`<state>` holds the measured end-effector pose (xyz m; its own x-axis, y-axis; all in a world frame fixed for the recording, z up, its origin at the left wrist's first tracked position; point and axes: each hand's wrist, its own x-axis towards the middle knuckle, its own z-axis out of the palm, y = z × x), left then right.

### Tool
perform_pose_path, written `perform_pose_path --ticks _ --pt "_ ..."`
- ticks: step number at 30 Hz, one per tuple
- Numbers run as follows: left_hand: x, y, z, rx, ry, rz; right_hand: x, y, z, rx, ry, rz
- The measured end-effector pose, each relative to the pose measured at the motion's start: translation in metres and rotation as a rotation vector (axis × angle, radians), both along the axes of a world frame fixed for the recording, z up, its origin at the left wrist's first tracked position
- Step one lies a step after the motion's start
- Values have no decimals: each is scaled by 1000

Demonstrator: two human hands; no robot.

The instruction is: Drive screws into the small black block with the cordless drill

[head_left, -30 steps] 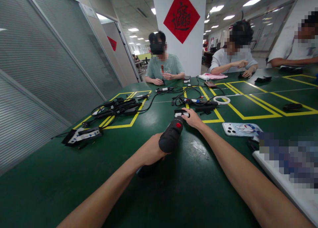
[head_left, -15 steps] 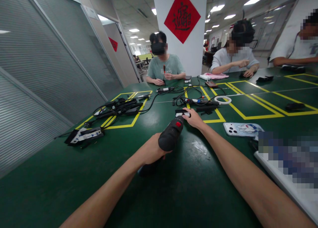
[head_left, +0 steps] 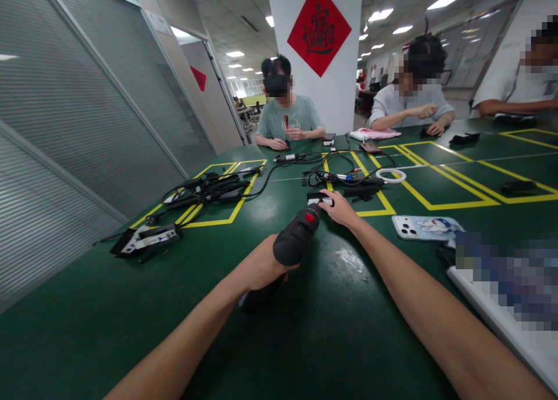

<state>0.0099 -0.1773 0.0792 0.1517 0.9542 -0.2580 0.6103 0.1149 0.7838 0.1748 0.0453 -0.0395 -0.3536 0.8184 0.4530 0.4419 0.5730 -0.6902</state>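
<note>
My left hand (head_left: pixel 263 264) is wrapped round the grip of a black cordless drill (head_left: pixel 295 237) with a red button on top. The drill's nose points away from me, at a small black-and-white part (head_left: pixel 314 199) on the green table. My right hand (head_left: pixel 336 207) grips that part from the right with thumb and fingers. The drill body hides where the bit meets it, so I cannot tell whether they touch. Just beyond my right hand lie dark strips (head_left: pixel 361 190) and cabled tools.
Black cables and tools (head_left: pixel 213 186) pile up inside yellow tape at left, near a black-and-white bracket (head_left: pixel 148 239). A white ring (head_left: pixel 390 176) lies beyond my right hand. A phone (head_left: pixel 425 228) and a white-edged object (head_left: pixel 488 307) are at right. Other people sit across the table.
The drill has shifted very slightly left and toward me. My right hand stays on the small part. Otherwise the scene is nearly the same.
</note>
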Motion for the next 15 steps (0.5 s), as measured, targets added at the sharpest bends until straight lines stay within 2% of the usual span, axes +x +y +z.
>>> perform_pose_path --ticks 15 --pt "1 -1 0 9 -9 2 -1 0 -1 9 -9 -7"
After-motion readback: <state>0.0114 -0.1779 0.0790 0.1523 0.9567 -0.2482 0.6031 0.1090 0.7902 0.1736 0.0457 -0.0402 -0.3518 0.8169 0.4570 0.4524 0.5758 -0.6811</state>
